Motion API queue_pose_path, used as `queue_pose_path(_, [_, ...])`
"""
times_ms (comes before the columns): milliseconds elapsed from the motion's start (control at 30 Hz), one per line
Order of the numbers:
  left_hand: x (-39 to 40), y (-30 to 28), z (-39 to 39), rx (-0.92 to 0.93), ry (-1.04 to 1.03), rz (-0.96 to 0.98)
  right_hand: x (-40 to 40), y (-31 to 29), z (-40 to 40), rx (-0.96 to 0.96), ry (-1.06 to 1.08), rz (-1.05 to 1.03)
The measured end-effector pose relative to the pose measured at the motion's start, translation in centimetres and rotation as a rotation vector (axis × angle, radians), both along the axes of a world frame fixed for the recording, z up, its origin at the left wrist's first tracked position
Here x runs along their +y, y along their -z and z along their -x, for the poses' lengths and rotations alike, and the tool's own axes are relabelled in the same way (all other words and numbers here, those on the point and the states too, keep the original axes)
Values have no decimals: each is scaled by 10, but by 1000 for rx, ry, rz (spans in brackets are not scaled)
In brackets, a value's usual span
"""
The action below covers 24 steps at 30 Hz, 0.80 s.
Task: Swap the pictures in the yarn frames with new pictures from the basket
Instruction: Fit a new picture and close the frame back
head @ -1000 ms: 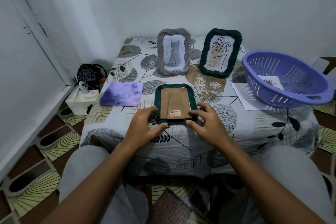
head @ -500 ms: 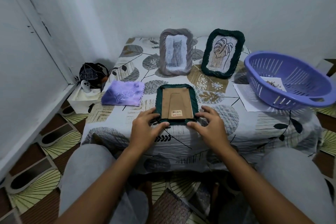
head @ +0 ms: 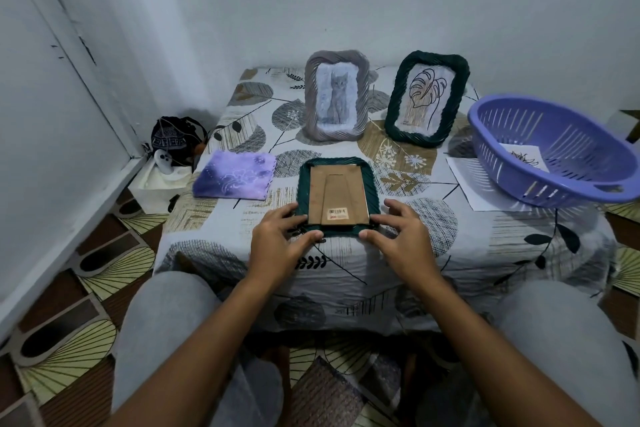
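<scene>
Fingers (head: 294,215) of our left hand (head: 277,246) lie loosely curved against the near-left corner of the face-down green frame (head: 337,198), thumb tip at its near edge; fingers of our right hand (head: 401,239) do likewise at the near-right corner, thumb on the near edge. Neither hand wraps the frame; contact looks like a light pinch at the rim, though we cannot tell how firmly.

The frame lies flat on the cloth-covered table (head: 450,246), near the front edge, cardboard backing (head: 337,198) up, fold-out stand flat, barcode sticker (head: 337,211) toward us.

Behind it stand two upright frames: a grey yarn frame (head: 336,100) with a cat picture, and to its right a dark green yarn frame (head: 427,97) with a leaf line drawing. They stand close but apart.

The purple basket (head: 554,156) sits at the table's right edge, tilted, partly over a white sheet (head: 464,184). One picture (head: 526,158) lies inside it.

A purple cloth (head: 235,175) lies left of the face-down frame, apart from it. On the floor at left, a dark bag (head: 173,139) rests beside a white box (head: 159,184).
</scene>
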State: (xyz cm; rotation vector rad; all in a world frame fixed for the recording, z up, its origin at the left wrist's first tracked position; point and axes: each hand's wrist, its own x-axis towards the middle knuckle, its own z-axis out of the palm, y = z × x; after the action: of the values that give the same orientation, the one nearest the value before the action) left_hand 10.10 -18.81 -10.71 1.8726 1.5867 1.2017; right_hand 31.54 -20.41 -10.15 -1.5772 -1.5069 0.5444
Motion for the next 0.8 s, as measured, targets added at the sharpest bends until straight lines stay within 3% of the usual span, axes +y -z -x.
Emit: queue_pose_path(800, [-1, 2, 3, 154, 51, -42, -5, 2, -3, -178, -78, -74])
